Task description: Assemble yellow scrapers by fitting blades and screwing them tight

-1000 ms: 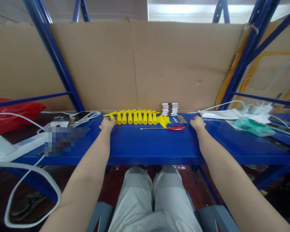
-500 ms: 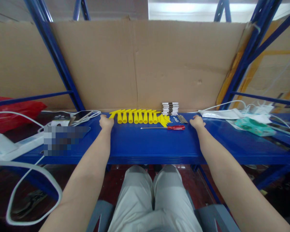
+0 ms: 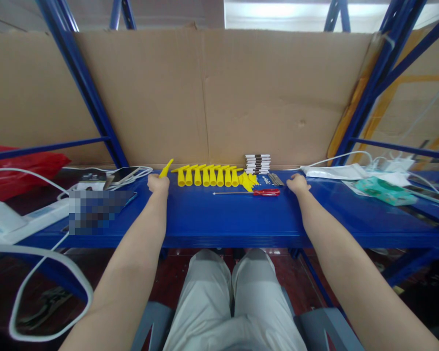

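Note:
My left hand (image 3: 158, 184) is closed around a yellow plastic piece (image 3: 166, 168), whose narrow end points up and right; the rest is hidden in the fingers. Right of it, several yellow tube-like pieces (image 3: 206, 176) stand in a row, round open ends toward me and slanted pointed parts behind. Small flat yellow pieces (image 3: 248, 182) lie in a pile at the row's right end. My right hand (image 3: 299, 184) rests on the blue shelf with its thumb apart and nothing visible in it, beside thin dark strips (image 3: 276, 179).
A screwdriver (image 3: 266, 193) with a red handle lies in front of the row. White bundles with dark bands (image 3: 257, 164) are stacked behind. White cables and a power strip (image 3: 40, 222) lie left, a green packet (image 3: 386, 191) right. Cardboard (image 3: 241, 97) walls the back.
My left hand has shifted slightly left, away from the row, with the yellow piece, which now tilts up more steeply. My right hand has hardly moved.

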### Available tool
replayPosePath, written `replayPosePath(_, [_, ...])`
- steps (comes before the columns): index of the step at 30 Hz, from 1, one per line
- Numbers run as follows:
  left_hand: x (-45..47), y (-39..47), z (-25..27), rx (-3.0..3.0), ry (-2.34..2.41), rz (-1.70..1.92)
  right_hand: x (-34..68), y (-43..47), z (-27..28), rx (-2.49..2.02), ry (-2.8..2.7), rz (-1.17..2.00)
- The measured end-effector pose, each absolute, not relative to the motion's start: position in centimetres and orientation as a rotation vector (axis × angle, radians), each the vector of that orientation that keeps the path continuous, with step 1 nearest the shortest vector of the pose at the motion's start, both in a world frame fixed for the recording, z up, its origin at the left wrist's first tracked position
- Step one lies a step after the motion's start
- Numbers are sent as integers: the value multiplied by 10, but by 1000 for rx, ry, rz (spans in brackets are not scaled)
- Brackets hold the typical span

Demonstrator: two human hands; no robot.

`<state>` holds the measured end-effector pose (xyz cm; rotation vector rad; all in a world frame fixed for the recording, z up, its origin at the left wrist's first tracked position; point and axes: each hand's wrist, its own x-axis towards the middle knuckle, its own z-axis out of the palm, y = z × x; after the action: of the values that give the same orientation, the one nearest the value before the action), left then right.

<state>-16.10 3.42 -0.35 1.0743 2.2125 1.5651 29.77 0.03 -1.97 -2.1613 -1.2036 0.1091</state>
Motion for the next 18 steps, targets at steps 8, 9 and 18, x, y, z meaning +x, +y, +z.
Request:
replayPosePath(8, [-151, 32, 17, 754, 1388, 1771, 294, -4, -15, -2169, -1204, 136])
replayPosePath(9, [-150, 31, 18, 769, 1342, 1796, 294, -4, -15, -2174, -1204, 136])
replayPosePath(18, [-133, 21, 23, 667, 897, 1839, 293, -3, -15, -2212, -1222, 141])
